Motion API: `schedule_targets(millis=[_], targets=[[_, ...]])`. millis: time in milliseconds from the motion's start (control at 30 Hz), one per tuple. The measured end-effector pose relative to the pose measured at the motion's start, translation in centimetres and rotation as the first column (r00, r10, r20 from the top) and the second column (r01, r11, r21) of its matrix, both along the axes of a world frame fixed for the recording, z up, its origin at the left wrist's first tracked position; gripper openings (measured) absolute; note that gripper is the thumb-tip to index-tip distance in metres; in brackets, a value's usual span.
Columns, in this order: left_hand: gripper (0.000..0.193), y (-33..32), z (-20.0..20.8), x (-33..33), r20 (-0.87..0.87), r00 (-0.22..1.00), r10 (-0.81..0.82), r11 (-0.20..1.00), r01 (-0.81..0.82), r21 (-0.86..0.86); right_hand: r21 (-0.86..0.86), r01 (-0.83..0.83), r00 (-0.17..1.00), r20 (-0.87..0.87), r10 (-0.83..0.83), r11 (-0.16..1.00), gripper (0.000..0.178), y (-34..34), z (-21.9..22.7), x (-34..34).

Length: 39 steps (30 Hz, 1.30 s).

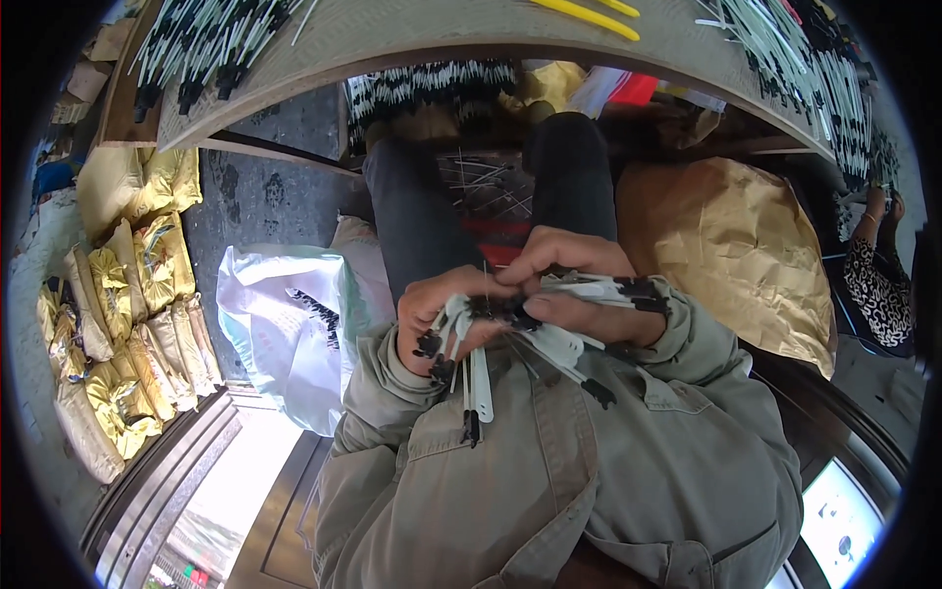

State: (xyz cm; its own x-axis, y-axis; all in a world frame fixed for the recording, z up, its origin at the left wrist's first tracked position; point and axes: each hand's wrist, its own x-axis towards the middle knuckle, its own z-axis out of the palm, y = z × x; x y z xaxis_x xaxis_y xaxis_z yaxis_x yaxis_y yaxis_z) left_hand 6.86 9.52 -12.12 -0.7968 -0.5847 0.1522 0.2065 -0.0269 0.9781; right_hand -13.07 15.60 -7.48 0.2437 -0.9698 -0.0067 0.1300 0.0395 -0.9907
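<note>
Both hands meet above my lap, in front of the jacket. My left hand curls round a bunch of slim white plastic strips with black toothed ends, which fan out below it. My right hand is closed on more of these strips, some sticking out past its wrist side. Between the two hands, dark middle parts of the bunch show, partly covered by fingers and thumbs. A thin wire-like piece stands up beside the left fingers. Exactly how the pieces join cannot be made out.
A table ahead carries piles of similar black-and-white strips and yellow strips. A white plastic sack lies at left, near stacked yellow packages. Large brown paper is at right. Another person's patterned sleeve shows far right.
</note>
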Motion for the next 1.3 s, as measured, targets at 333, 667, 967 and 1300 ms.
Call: schedule_targets(millis=[333,667,967,1300], targets=[[0.031,-0.4,-0.6,-0.2,0.015,0.983,0.18,0.984,-0.18,0.002,0.251,0.034,0.997,0.057,-0.05,0.967,0.015,-0.3,0.0,0.1],[0.023,-1.1,0.4,0.6,0.075,0.996,0.054,0.999,-0.054,-0.003,0.279,0.116,0.987,0.071,-0.141,0.953,0.013,0.0,0.1,0.9],[0.026,0.6,-0.4,0.3,0.08,0.975,0.205,0.95,-0.218,0.224,0.277,0.062,0.99,0.105,-0.094,0.959,0.015,-0.4,0.1,0.6],[0.034,1.2,-0.7,0.9,0.015,0.964,0.264,0.91,-0.255,0.326,0.095,0.0,0.996,0.094,-0.008,0.996,0.027,-1.0,-1.2,0.0]])
